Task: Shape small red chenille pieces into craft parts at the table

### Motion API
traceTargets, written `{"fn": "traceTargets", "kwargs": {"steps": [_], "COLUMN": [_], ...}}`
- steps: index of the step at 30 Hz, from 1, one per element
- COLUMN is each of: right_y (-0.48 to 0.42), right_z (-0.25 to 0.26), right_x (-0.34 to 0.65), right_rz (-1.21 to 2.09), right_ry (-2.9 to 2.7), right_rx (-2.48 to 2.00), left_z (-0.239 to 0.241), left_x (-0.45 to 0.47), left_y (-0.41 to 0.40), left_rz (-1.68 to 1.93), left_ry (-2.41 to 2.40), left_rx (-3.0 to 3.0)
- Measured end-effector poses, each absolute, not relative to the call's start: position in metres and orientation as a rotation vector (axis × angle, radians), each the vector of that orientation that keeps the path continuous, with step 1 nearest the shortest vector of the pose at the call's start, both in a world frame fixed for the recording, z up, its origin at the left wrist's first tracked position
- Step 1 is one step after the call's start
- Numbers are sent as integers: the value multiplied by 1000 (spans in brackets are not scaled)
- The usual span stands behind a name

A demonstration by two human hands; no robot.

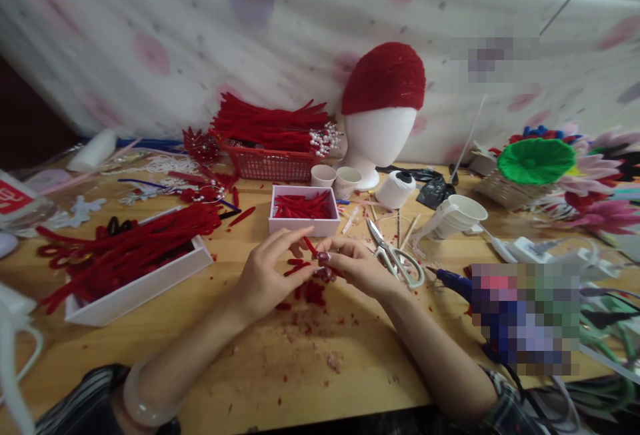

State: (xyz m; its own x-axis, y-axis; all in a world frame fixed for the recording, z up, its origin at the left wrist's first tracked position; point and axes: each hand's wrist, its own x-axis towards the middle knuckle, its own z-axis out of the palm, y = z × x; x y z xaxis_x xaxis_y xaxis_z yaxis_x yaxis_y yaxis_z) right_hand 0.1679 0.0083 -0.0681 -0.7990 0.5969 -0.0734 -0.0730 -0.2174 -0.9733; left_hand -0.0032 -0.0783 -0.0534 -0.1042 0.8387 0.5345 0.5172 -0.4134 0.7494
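Note:
My left hand [270, 271] and my right hand [353, 263] meet over the middle of the wooden table [310, 368]. Both pinch a short red pipe-cleaner piece [310, 246] between their fingertips. More short red pieces [307, 285] and red fluff lie on the table right under my hands. Just beyond stands a small white box [304, 225] holding cut red pieces.
A long white tray [150, 281] of red pipe cleaners lies at left. A red basket [273, 163] with more, a foam head [383, 131] in a red cap, paper cups [335, 178], scissors [395, 255], a glue gun [453, 280] and colourful flowers [565, 175] surround the spot.

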Motion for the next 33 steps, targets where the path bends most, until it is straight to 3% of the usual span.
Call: {"fn": "traceTargets", "kwargs": {"steps": [8, 16, 33], "right_y": [3, -2, -5], "right_z": [-71, -62, -66], "right_x": [163, 160, 158], "right_rz": [2046, 2247, 1976], "right_ry": [-1585, -1310, -1427], "right_rx": [-654, -576, -717], "left_z": [-56, -54, -59], "left_x": [-1, -4, -5], "left_y": [-80, -81, -79], "left_rz": [1425, 1462, 1367], "left_ry": [1466, 1465, 1354], "left_rx": [1859, 1921, 1668]}}
